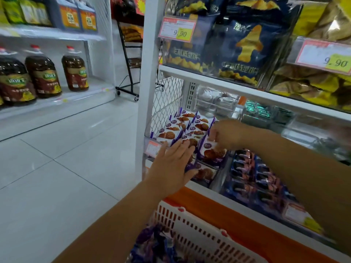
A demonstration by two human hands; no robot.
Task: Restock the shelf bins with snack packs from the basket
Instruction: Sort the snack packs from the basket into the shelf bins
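Restocking a shelf bin, head view. The right hand [226, 134] pinches the upper edge of a snack pack [213, 154] between thumb and curled fingertips. The pack stands on edge at the front right of the clear bin [147, 138]. Its printed face is turned toward the camera, and its long axis runs top to bottom in frame, leaning slightly, with the logo end up in the fingers and the biscuit picture below.

The left hand [171, 164] is flat, with fingers straight and close together and pointing up and to the right. Its fingertips lie against the front-row packs just left of the held pack, and the thumb is spread out below. It holds nothing.

Behind both hands, the stocked packs [182, 126] stand in rows with the same face forward. The basket [190, 230], white lattice with red clips, sits below the arms and carries loose purple packs [152, 243].

The frame's lower edge cuts off the basket. The left hand covers part of the front row. The lower edge of the held pack merges with the bin front and cannot be traced. Pack lettering is unreadable, and the bins toward the right edge are smeared by blur. The dark blue packs [252, 175] fill the neighbouring bin.
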